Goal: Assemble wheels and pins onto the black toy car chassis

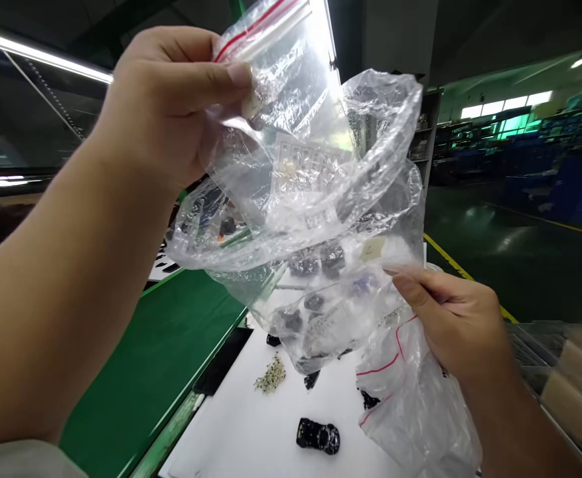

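Observation:
My left hand [181, 93] pinches a clear zip bag [300, 79] with a red seal line, just below its top edge. That zip bag hangs partly inside the mouth of a larger clear plastic bag [281, 245], which holds a printed paper and some dark small parts near its bottom. My right hand [454, 318] grips the larger plastic bag by its right side. Below the right hand, more zip bags with red lines [420, 405] bunch together; whether the hand also holds them I cannot tell.
On the white table [251, 431] lie a black toy car body [318, 436], a heap of tiny screw-like pieces [271, 375] and other black parts. A green conveyor belt [156, 358] runs along the left. Brown boxes [579, 385] stand at the right.

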Demonstrator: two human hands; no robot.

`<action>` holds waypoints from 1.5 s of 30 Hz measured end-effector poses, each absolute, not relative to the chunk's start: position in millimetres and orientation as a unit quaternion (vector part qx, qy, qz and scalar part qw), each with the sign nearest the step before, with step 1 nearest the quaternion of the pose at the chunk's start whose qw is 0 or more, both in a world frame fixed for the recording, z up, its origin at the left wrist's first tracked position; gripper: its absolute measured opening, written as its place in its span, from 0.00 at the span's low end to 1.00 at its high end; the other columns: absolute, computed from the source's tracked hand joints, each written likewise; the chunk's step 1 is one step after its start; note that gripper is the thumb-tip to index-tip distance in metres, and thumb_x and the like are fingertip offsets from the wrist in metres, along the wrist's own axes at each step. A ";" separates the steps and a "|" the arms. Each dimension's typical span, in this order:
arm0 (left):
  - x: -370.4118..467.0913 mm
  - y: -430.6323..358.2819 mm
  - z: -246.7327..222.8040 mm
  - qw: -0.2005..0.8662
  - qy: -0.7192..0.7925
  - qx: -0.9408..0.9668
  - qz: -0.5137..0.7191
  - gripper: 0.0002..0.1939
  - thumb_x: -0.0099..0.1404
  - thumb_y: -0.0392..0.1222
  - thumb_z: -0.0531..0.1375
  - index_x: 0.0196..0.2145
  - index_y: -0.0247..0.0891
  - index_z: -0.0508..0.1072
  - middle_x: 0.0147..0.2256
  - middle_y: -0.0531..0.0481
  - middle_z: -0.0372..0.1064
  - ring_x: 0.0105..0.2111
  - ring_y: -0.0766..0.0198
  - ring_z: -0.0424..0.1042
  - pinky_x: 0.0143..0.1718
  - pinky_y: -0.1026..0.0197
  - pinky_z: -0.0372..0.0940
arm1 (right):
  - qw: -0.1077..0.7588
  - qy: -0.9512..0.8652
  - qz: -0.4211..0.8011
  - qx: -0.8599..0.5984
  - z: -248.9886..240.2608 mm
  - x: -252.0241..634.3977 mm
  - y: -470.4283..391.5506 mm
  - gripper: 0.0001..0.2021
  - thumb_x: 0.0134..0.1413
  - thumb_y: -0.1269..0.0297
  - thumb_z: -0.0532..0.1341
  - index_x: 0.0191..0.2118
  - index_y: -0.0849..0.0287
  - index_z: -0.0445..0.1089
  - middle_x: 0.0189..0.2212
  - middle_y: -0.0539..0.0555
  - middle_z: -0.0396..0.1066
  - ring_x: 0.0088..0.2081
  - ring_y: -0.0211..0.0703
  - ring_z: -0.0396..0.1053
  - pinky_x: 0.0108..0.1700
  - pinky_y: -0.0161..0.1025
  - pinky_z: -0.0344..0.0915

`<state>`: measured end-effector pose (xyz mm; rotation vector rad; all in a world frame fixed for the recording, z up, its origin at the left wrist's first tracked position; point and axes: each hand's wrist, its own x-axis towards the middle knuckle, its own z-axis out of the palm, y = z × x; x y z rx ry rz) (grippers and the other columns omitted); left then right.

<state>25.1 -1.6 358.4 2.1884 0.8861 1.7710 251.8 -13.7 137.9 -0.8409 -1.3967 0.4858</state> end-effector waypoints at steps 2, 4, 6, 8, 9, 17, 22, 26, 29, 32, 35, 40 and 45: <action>24.3 -0.4 359.5 0.083 0.294 0.744 0.595 0.14 0.66 0.21 0.53 0.25 0.27 0.69 0.17 0.57 0.56 0.17 0.76 0.61 0.19 0.71 0.53 | 0.660 -0.617 0.218 -0.370 137.1 251.9 -13.8 0.07 0.60 0.60 0.67 0.42 0.40 0.80 0.43 0.41 0.79 0.46 0.34 0.77 0.48 0.24 0.73; 23.0 0.8 361.0 0.076 0.287 0.750 0.591 0.14 0.66 0.20 0.54 0.23 0.27 0.69 0.16 0.58 0.56 0.17 0.77 0.59 0.18 0.72 0.53 | 0.661 -0.615 0.222 -0.370 136.7 251.9 -14.0 0.06 0.60 0.60 0.67 0.42 0.40 0.80 0.42 0.40 0.79 0.46 0.34 0.77 0.48 0.24 0.73; 22.2 1.3 362.3 0.072 0.285 0.756 0.585 0.14 0.66 0.20 0.55 0.23 0.26 0.69 0.16 0.58 0.55 0.17 0.78 0.59 0.18 0.73 0.53 | 0.662 -0.612 0.223 -0.371 136.2 252.2 -13.5 0.06 0.60 0.60 0.67 0.41 0.40 0.80 0.42 0.41 0.79 0.46 0.35 0.78 0.48 0.25 0.73; 22.2 1.3 363.3 0.073 0.292 0.756 0.581 0.14 0.66 0.20 0.54 0.24 0.26 0.69 0.16 0.58 0.53 0.17 0.78 0.59 0.17 0.74 0.52 | 0.662 -0.612 0.221 -0.371 135.5 252.9 -11.9 0.06 0.60 0.60 0.67 0.42 0.41 0.80 0.43 0.41 0.79 0.46 0.36 0.78 0.47 0.27 0.74; 22.4 1.3 363.7 0.073 0.294 0.755 0.581 0.14 0.66 0.19 0.54 0.25 0.26 0.69 0.15 0.58 0.53 0.17 0.77 0.60 0.17 0.74 0.53 | 0.663 -0.612 0.220 -0.371 135.0 253.3 -10.8 0.06 0.60 0.60 0.67 0.42 0.41 0.80 0.43 0.42 0.79 0.46 0.37 0.78 0.47 0.27 0.74; 24.4 4.3 365.0 0.082 0.247 0.778 0.572 0.12 0.64 0.20 0.52 0.25 0.25 0.70 0.17 0.57 0.59 0.19 0.74 0.64 0.21 0.71 0.58 | 0.652 -0.591 0.235 -0.413 132.3 256.0 -1.4 0.07 0.57 0.56 0.68 0.41 0.48 0.81 0.42 0.48 0.79 0.48 0.49 0.77 0.49 0.39 0.76; 21.2 5.8 364.1 0.114 0.235 0.783 0.565 0.11 0.63 0.21 0.55 0.24 0.27 0.68 0.17 0.56 0.64 0.19 0.73 0.66 0.20 0.71 0.59 | 0.625 -0.587 0.234 -0.459 133.0 257.4 0.2 0.12 0.57 0.49 0.66 0.41 0.48 0.82 0.41 0.50 0.79 0.47 0.55 0.77 0.45 0.44 0.77; 15.2 10.2 363.5 0.124 0.233 0.792 0.550 0.06 0.62 0.24 0.60 0.26 0.25 0.71 0.19 0.54 0.70 0.19 0.71 0.68 0.19 0.70 0.61 | 0.620 -0.592 0.229 -0.462 133.9 258.1 -0.5 0.13 0.58 0.48 0.66 0.41 0.48 0.82 0.41 0.50 0.80 0.46 0.55 0.78 0.43 0.45 0.76; 12.0 13.5 364.1 0.123 0.236 0.793 0.548 0.07 0.62 0.24 0.60 0.26 0.25 0.71 0.19 0.55 0.69 0.18 0.71 0.67 0.18 0.69 0.61 | 0.624 -0.587 0.231 -0.462 135.1 257.9 -1.5 0.12 0.58 0.49 0.66 0.41 0.48 0.82 0.40 0.49 0.80 0.46 0.54 0.78 0.46 0.44 0.75; 10.3 15.2 365.0 0.122 0.232 0.792 0.552 0.08 0.63 0.22 0.59 0.26 0.25 0.71 0.17 0.55 0.66 0.18 0.72 0.66 0.18 0.68 0.59 | 0.626 -0.584 0.226 -0.465 136.1 257.4 -2.3 0.12 0.58 0.49 0.66 0.41 0.49 0.82 0.40 0.49 0.80 0.45 0.53 0.78 0.45 0.43 0.75; 9.0 16.0 365.1 0.116 0.232 0.794 0.550 0.07 0.62 0.23 0.60 0.26 0.25 0.71 0.18 0.55 0.66 0.19 0.71 0.67 0.20 0.68 0.60 | 0.629 -0.584 0.221 -0.463 136.9 256.6 -3.0 0.13 0.58 0.50 0.66 0.41 0.50 0.82 0.40 0.50 0.80 0.44 0.53 0.78 0.43 0.43 0.75; 8.3 17.1 363.9 0.121 0.237 0.787 0.556 0.06 0.63 0.23 0.60 0.27 0.24 0.72 0.18 0.56 0.65 0.20 0.71 0.67 0.21 0.68 0.60 | 0.630 -0.581 0.221 -0.466 138.1 256.7 -3.6 0.14 0.57 0.49 0.66 0.42 0.49 0.82 0.40 0.50 0.80 0.44 0.54 0.78 0.42 0.44 0.75; 3.5 18.8 364.9 0.126 0.234 0.756 0.598 0.04 0.57 0.24 0.62 0.27 0.25 0.75 0.17 0.54 0.62 0.18 0.71 0.65 0.19 0.67 0.57 | 0.623 -0.585 0.229 -0.466 137.3 256.6 0.5 0.15 0.58 0.48 0.66 0.42 0.50 0.82 0.41 0.51 0.80 0.46 0.55 0.77 0.45 0.45 0.75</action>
